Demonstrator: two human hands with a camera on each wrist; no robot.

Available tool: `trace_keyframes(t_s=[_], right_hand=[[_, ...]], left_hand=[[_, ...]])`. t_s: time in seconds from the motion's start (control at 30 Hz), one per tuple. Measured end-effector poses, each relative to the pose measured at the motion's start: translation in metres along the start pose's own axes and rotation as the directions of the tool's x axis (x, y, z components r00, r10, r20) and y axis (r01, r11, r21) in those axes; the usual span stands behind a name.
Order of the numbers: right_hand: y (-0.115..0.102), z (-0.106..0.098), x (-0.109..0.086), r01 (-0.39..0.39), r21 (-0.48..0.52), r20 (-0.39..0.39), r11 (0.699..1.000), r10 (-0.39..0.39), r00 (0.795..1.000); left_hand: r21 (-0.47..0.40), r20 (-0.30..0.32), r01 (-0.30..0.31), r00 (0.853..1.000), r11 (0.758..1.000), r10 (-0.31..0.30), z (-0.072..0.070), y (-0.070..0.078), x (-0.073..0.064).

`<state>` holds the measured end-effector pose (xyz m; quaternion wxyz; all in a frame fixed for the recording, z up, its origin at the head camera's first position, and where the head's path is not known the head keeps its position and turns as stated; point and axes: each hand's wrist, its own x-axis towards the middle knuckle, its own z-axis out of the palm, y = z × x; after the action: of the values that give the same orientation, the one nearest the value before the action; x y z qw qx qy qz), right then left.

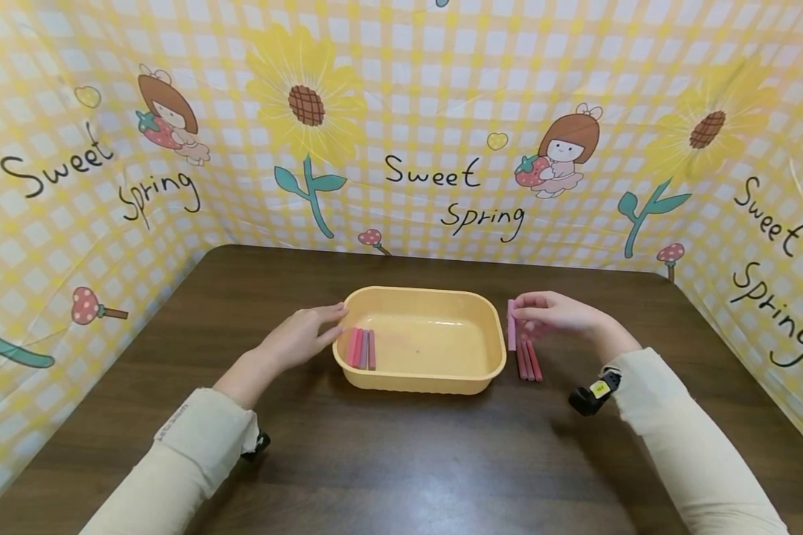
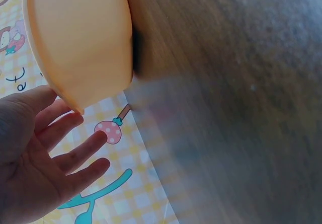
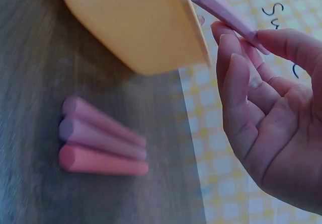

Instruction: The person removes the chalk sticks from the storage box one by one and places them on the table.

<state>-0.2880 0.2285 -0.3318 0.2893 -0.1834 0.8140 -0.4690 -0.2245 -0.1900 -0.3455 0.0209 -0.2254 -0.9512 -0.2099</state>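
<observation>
A yellow plastic basin (image 1: 420,384) stands on the table. Several pink and purple crayon-like sticks (image 1: 363,349) lie side by side inside its left end. My left hand (image 1: 301,336) is at the basin's left rim, fingers spread and loosely extended, fingertips touching the edge. Beyond the right rim, my right hand (image 1: 555,313) pinches a light purple hexagonal crayon-like stick (image 3: 226,15) between thumb and fingertips, above the table. Below this hand, three more sticks (image 3: 103,138) in pink and purple shades lie in a row beside the basin.
Brown wood-grain table (image 1: 415,461) lies under everything. A yellow checked cloth (image 1: 428,96) with sunflowers and lettering encloses its back and sides. Black wrist devices (image 1: 592,395) hang at both cuffs.
</observation>
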Motion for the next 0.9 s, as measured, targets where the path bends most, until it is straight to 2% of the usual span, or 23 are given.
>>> trace_keyframes(t_s=[0.13, 0.37, 0.6, 0.9], right_hand=[[0.010, -0.004, -0.009, -0.021, 0.034, -0.020, 0.999, 0.022, 1.000], [0.030, -0.010, -0.022, -0.002, 0.071, -0.033, 0.997, 0.005, 0.999], [0.047, -0.013, -0.034, -0.060, 0.077, -0.053, 0.995, 0.064, 0.997], [0.062, -0.012, -0.033, -0.133, 0.030, -0.065, 0.991, 0.135, 0.989]], left_hand=[[-0.001, -0.002, 0.002, 1.000, 1.000, -0.002, 0.000, -0.001, 0.000], [-0.009, 0.000, 0.012, 1.000, 1.000, -0.012, 0.001, -0.001, 0.000], [-0.013, 0.001, 0.009, 1.000, 1.000, -0.009, 0.000, 0.000, -0.001], [-0.012, -0.001, 0.005, 1.000, 1.000, -0.005, 0.000, -0.001, -0.001]])
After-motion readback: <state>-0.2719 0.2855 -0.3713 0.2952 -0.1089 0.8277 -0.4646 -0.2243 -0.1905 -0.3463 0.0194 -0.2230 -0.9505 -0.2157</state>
